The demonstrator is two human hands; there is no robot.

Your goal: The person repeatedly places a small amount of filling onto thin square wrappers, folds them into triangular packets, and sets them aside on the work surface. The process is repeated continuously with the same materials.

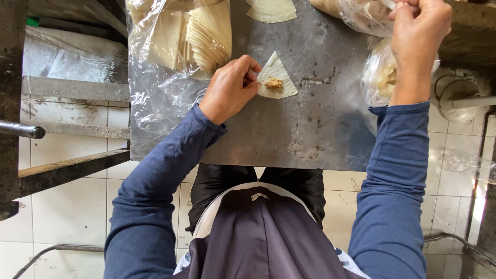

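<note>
Thin, limp triangular wrapper (277,78) with filling dab (274,83), tear-prone: left hand (230,88) pinches its edge; right hand (418,28) closed, contents unclear.

Tabletop (320,129): grey metal, scratched and stained, occupying 12 o'clock. Floor (67,206): pale square tiles, grimy joints, seen at 6 to 9 o'clock. Rusted metal frame (67,168) at 9 o'clock. Bright daylight patch (478,206) at 4 o'clock.
</note>
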